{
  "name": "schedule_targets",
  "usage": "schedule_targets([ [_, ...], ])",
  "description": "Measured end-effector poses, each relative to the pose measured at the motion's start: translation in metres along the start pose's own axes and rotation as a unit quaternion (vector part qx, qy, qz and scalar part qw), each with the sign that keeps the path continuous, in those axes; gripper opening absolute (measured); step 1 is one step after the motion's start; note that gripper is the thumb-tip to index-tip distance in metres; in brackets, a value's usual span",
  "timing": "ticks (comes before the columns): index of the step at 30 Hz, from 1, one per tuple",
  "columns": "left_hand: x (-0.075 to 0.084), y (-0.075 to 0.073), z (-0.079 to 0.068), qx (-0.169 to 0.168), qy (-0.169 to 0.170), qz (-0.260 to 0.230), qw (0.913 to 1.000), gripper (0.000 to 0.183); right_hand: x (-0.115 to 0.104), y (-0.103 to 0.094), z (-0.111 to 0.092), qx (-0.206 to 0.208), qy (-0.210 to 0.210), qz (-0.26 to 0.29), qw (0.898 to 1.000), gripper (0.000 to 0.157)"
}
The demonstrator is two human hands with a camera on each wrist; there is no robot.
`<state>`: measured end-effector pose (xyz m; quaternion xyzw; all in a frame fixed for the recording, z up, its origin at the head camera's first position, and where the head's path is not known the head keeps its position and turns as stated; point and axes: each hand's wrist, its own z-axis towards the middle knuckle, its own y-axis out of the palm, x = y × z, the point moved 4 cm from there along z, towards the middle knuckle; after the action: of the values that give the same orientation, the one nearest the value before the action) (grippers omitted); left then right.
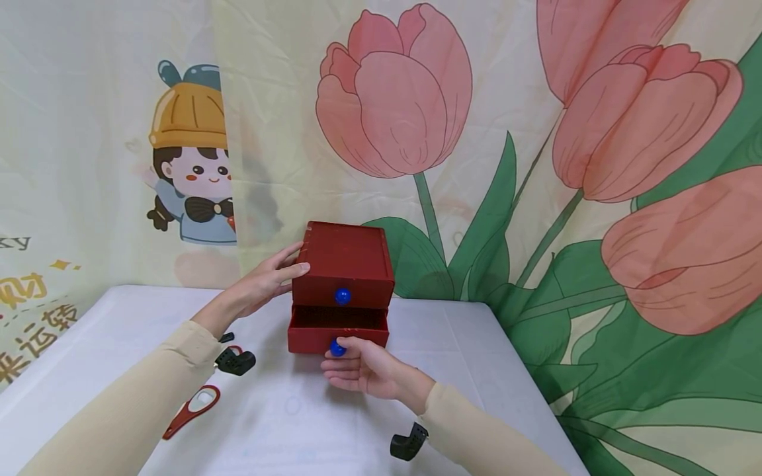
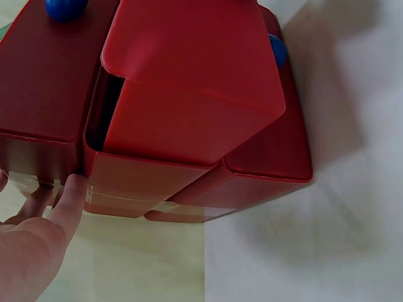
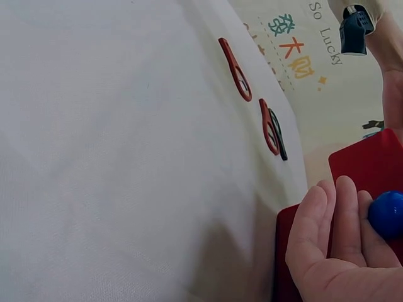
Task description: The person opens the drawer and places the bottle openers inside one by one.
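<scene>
A dark red chest of drawers (image 1: 345, 254) stands on the white table, with blue ball knobs on its drawers. Its middle drawer (image 2: 189, 119) is pulled partly out, and the inside visible in the head view looks dark. My left hand (image 1: 264, 281) rests against the chest's upper left side, thumb at the front edge, fingertips touching the side in the left wrist view. With the thumb and forefinger of my right hand (image 1: 372, 370), I pinch the blue knob (image 1: 337, 348) of the pulled-out drawer. The other fingers extend below the knob. Under that drawer is a bottom drawer (image 2: 271, 148).
On the table's left lies a red teardrop-shaped tool (image 1: 192, 411) with a light oval head. A second red looped tool (image 3: 269, 129) lies beside a dark strip (image 3: 278, 135). Black wrist mounts (image 1: 409, 441) stick out from both wrists. A tulip-printed cloth (image 1: 393, 99) hangs behind the table.
</scene>
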<state>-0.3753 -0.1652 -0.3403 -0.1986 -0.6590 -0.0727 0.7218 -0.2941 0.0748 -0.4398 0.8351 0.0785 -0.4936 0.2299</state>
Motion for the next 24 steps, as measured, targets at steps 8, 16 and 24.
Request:
schedule_targets([
  [8,0.000,0.001,0.001,-0.002,0.004,0.001,1.0000,0.089,0.002,0.002,-0.004,-0.006,0.003,-0.002,1.000,0.052],
  [16,0.001,0.001,0.001,-0.006,0.005,-0.001,1.0000,0.089,0.003,0.003,-0.009,-0.007,0.003,-0.003,1.000,0.053],
  [24,0.003,0.002,0.001,-0.007,0.002,-0.005,1.0000,0.089,0.006,0.004,-0.012,-0.006,0.001,-0.004,1.000,0.053],
])
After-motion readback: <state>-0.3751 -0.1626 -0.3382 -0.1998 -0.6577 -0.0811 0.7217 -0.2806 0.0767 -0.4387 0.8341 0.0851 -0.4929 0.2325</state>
